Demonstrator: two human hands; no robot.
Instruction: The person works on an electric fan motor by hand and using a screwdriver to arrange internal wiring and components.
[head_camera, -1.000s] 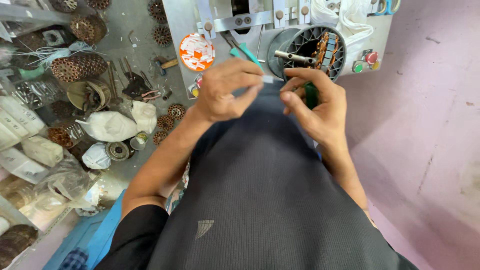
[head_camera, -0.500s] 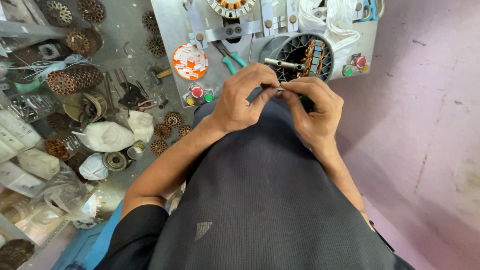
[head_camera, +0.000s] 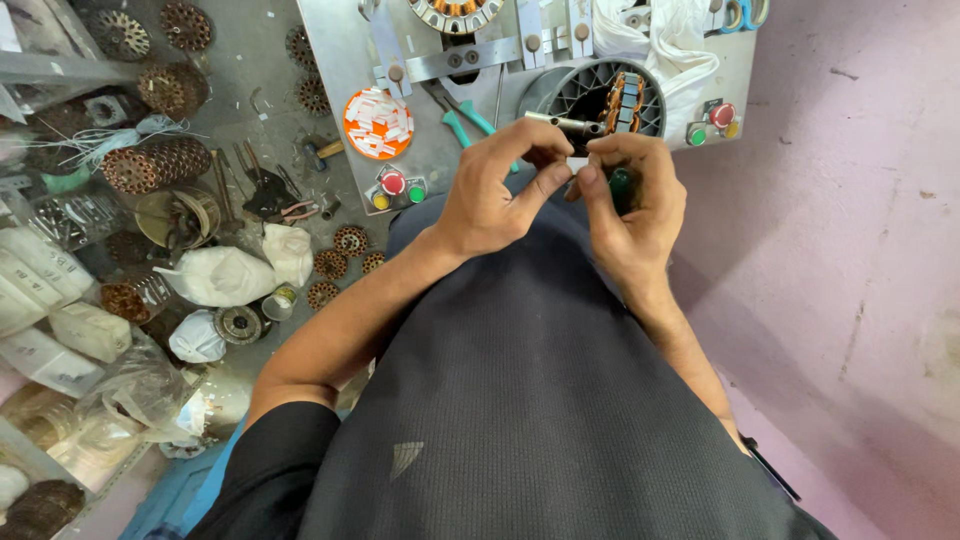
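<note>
Pinched between both thumbs, a small white slip sits held by left hand and right hand, near the stator.

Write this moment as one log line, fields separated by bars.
left hand: pinches small white piece | right hand: pinches same piece, holds green tool | stator: behind hands

I see my left hand and right hand pinching a small white piece just below the stator.

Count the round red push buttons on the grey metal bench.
2: one red push button left of the left hand, another red push button right of the right hand; others may be hidden.
</note>
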